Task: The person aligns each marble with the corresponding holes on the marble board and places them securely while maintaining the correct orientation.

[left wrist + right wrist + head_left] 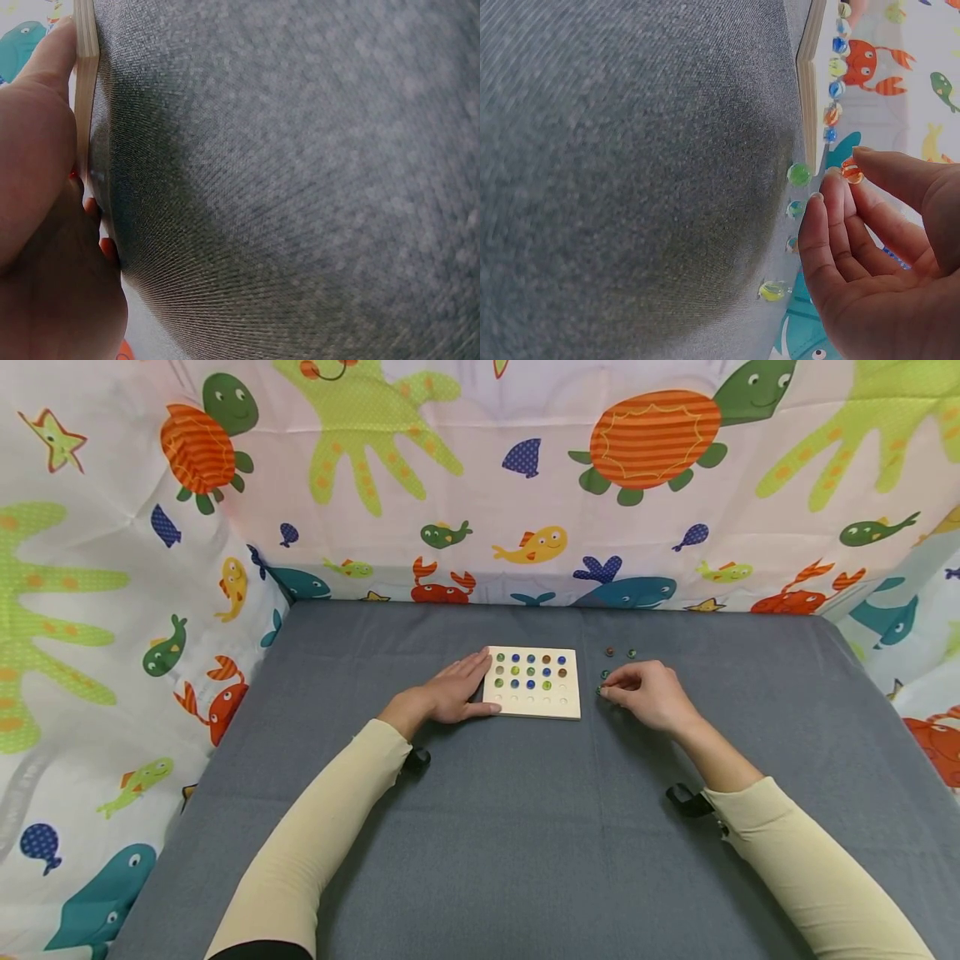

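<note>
A pale wooden board (531,708) with rows of round hollows lies on the grey cloth. Glass marbles (531,684) in green, blue, yellow and brown tones fill most hollows in its three far rows; the near row is bare. My left hand (453,691) rests at the board's left end, fingers straight towards the far corner and thumb along the near corner. To the right of the board, my right hand (651,695) pinches an orange marble (852,171) between thumb and fingertips. A green marble (799,174) lies on the cloth close by those fingertips.
Beyond the right hand lie loose marbles, a brownish one (609,652) and a green one (632,653). A grey cloth (480,843) covers the table. Fabric printed with sea animals (480,468) hangs at the back and sides.
</note>
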`<state>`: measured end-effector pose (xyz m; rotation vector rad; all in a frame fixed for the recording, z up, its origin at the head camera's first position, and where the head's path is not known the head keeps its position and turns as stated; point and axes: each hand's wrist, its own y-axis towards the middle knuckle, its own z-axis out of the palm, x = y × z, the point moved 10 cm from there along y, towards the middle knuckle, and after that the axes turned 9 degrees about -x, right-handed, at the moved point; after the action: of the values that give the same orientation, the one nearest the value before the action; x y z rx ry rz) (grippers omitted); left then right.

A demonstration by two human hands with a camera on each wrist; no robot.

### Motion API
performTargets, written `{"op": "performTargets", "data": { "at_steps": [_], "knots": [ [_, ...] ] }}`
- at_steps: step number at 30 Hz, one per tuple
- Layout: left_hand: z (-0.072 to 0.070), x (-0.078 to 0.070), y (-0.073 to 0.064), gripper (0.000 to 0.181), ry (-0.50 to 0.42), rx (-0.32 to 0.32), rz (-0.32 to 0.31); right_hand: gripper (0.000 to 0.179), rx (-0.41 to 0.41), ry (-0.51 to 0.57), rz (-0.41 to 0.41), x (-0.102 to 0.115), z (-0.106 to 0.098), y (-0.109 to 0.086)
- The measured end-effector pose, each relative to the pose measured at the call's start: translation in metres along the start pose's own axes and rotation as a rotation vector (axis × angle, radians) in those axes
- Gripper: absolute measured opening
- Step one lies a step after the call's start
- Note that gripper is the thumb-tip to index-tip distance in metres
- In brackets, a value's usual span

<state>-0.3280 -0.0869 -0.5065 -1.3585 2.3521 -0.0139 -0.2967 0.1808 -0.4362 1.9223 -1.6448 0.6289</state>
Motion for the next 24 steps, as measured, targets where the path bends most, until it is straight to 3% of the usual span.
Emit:
{"op": "performTargets", "data": {
  "at_steps": [14,21,24],
  "knots": [
    [0.000,0.000,-0.001,0.099,0.006,-0.005,0.001,0.020,0.012,0.024,-0.030,0.012,0.006,0.001],
    [-0.014,-0.017,-0.014,0.095,0.027,-0.040,0.037,0.017,-0.011,0.034,-0.073,0.020,0.009,0.001],
    [-0.014,-0.017,-0.015,0.096,0.027,-0.043,0.039,0.016,-0.014,0.031,-0.083,0.024,0.011,0.001]
  ]
}}
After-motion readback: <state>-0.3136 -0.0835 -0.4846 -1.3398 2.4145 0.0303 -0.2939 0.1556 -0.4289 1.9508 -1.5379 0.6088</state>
